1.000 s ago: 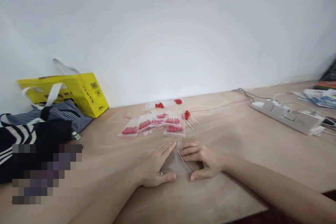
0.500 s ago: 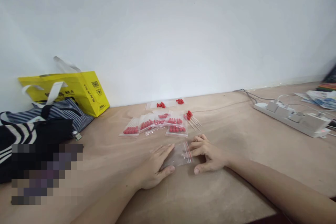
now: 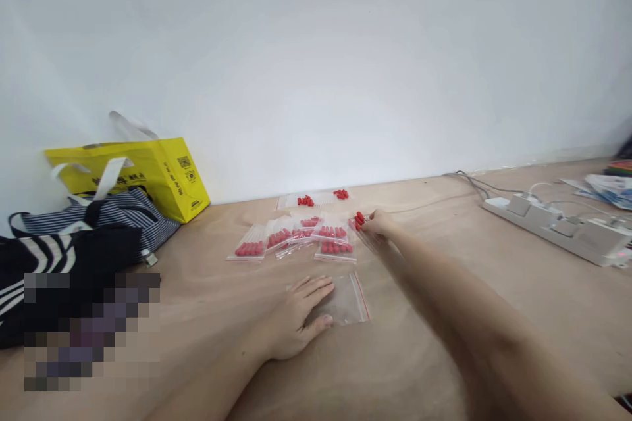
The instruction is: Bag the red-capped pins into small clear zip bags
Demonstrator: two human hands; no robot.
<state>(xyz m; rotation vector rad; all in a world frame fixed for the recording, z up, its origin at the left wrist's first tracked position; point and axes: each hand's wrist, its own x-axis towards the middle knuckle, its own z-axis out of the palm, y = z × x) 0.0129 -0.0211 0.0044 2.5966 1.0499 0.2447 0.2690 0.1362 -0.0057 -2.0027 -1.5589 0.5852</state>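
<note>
The clear, flat plastic bag with a red seal line (image 3: 348, 302) lay on the pale brown wooden tabletop (image 3: 385, 368), partly beneath the left hand (image 3: 300, 316) and extending to its right; that hand was spread flat, its thumb wide of its fingers. The right hand (image 3: 382, 223) was beyond the bag, fingers drawn narrow at the loose pale sticks with red tips (image 3: 359, 219) — whether it gripped them could not be told. Clear plastic bags packed with red-tipped sticks (image 3: 298, 235) lay just left of these. Half a second earlier, the right hand had been at the bag's sealed end — now uncovered — while the left hand had stayed on the bag.
</note>
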